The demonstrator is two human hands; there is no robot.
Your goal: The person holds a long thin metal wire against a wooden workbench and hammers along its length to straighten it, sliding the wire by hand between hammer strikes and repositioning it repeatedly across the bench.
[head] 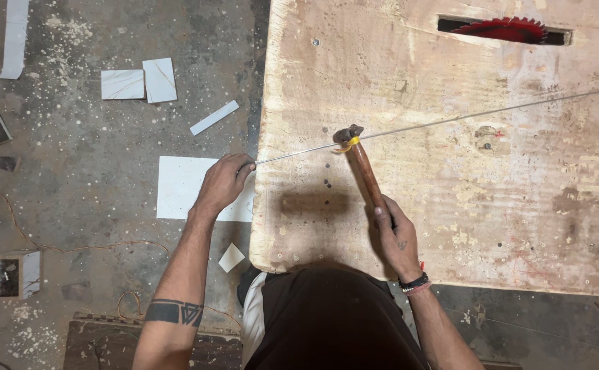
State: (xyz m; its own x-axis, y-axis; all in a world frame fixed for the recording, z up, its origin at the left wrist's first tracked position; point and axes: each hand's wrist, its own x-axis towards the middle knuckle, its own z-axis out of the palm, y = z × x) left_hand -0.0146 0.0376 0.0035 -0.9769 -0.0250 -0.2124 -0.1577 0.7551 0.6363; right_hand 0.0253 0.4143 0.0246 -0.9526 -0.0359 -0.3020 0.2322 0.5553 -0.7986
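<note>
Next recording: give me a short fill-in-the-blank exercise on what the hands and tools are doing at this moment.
1. The right hand grips the wooden handle of a ____.
2. The left hand pinches one end of a thin metal rod at the table's ____ edge.
3. The red circular saw blade sticks up through a ____ in the worn plywood table.
4. The hammer head sits on the ____.

Missing words: hammer; left; slot; rod

No packages, labels, signs or screens show anywhere on the workbench or the floor.
</note>
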